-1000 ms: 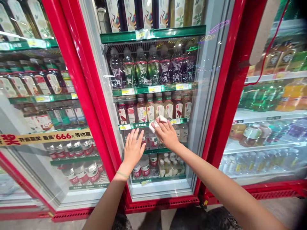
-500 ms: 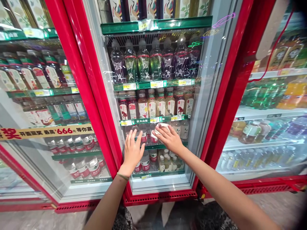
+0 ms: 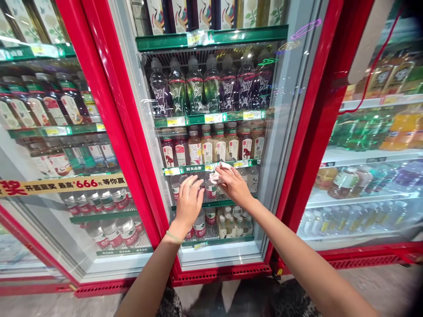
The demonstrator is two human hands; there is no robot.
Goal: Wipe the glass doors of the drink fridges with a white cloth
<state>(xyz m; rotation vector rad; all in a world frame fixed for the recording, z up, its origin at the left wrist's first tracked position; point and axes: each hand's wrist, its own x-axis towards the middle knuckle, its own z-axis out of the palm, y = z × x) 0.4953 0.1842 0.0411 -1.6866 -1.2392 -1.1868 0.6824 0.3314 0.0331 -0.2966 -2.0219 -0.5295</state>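
Observation:
My right hand [image 3: 238, 188] grips a crumpled white tissue or cloth [image 3: 216, 176] by the glass door [image 3: 280, 110] of a red-framed drinks fridge. Part of the white piece sticks out past the fingertips. To its left, my left hand [image 3: 187, 203] is raised with its fingers bent and apart, holding nothing. Whether its fingertips touch the glass I cannot tell. Behind both hands, beyond the glass, a green shelf edge [image 3: 194, 169] carries price tags. Red-labelled water bottles [image 3: 199, 228] below are partly hidden by my left hand.
Dark-capped tea bottles [image 3: 219, 145] and sports drink bottles [image 3: 211, 86] line the shelves inside. A red door frame [image 3: 132, 132] stands at the left, with another fridge behind a yellow banner [image 3: 62, 184]. On the right, a further fridge holds orange drinks [image 3: 405, 125].
My left hand has moved slightly right, and its fingers are more bent. My right hand has shifted a little left and up, with the white piece more bunched. The view has tilted slightly.

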